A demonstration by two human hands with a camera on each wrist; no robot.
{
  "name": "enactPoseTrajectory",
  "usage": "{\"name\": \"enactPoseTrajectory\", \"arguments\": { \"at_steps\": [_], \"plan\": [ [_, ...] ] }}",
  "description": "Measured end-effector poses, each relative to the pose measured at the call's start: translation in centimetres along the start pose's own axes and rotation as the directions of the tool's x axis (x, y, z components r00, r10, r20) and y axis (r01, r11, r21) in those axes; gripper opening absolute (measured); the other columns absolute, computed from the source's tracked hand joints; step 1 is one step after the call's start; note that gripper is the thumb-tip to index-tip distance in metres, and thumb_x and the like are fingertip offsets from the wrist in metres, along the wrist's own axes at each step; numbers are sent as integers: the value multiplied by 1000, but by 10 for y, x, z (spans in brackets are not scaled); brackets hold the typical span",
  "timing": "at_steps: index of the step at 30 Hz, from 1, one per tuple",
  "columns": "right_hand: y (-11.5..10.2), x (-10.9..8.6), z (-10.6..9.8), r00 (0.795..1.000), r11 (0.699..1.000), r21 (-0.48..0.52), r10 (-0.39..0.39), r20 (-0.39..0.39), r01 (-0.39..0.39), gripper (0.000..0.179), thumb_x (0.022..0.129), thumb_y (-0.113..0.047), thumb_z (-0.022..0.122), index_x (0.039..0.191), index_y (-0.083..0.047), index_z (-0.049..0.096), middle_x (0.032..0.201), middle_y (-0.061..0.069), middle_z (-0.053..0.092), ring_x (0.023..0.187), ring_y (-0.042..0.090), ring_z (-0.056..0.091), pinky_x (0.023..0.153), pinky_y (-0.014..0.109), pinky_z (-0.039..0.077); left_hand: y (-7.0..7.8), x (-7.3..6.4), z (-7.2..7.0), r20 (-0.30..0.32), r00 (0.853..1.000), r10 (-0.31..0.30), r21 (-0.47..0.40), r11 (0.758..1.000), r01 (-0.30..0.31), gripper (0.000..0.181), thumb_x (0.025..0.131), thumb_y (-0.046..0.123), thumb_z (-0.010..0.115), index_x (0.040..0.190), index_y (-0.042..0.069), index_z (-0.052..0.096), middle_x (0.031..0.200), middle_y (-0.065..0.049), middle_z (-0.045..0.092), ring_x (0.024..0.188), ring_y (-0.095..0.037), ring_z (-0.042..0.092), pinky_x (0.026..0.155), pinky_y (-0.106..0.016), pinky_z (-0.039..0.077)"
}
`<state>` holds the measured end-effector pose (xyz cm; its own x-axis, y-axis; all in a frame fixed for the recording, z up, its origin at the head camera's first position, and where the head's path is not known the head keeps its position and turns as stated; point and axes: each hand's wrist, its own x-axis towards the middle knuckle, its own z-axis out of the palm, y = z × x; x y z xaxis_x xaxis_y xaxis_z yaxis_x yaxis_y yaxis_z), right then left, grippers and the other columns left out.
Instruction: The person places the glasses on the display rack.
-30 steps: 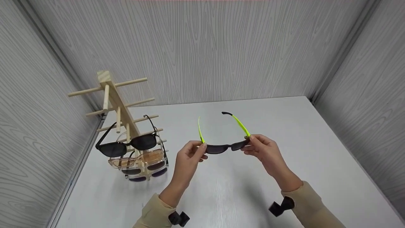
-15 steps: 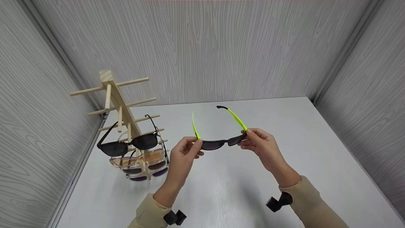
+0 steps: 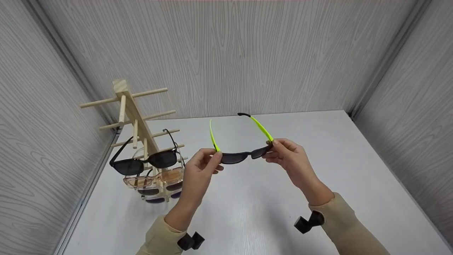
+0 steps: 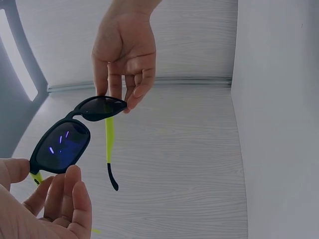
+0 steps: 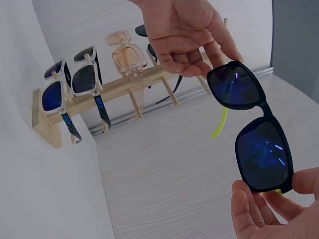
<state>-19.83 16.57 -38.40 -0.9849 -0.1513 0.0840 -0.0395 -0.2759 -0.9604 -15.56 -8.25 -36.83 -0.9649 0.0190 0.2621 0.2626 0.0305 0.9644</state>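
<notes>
Between both hands, above the table, are sunglasses (image 3: 234,158) with dark lenses, a black frame and neon-yellow temples spread apart. My left hand (image 3: 198,172) pinches the frame's left corner near the hinge, thumb on the near side. At the opposite corner my right hand (image 3: 293,163) pinches the frame the same way. Both wrist views show the lenses of these sunglasses (image 4: 62,145) (image 5: 264,154) facing the cameras, with light reflections on them. The temples point away from me, and the right one ends in a black tip.
A wooden display rack (image 3: 136,113) with side pegs stands on the white table (image 3: 339,159) at the left. Its lower pegs bear several glasses, among them black sunglasses (image 3: 162,159) and peach-tinted glasses (image 3: 171,175). Grey wood-grain panels (image 3: 247,53) enclose the back and sides.
Both hands have carried the neon-templed sunglasses up and to the left in the head view, closer to the rack. The hold at each corner looks the same.
</notes>
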Motion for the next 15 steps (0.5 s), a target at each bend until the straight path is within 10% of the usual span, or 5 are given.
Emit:
{"name": "enactPoseTrajectory", "arguments": {
  "at_steps": [15],
  "plan": [
    [-13,11,14,999,998,34,-46,27,45,24,92,-18,61,103,4,61,90,16,64,81,25,64,80,38,52,17,0,-8,-26,998,65,4,998,-65,23,90,21,63,103,3,62,87,-13,61,77,-31,63,70,-35,52]
  ]
}}
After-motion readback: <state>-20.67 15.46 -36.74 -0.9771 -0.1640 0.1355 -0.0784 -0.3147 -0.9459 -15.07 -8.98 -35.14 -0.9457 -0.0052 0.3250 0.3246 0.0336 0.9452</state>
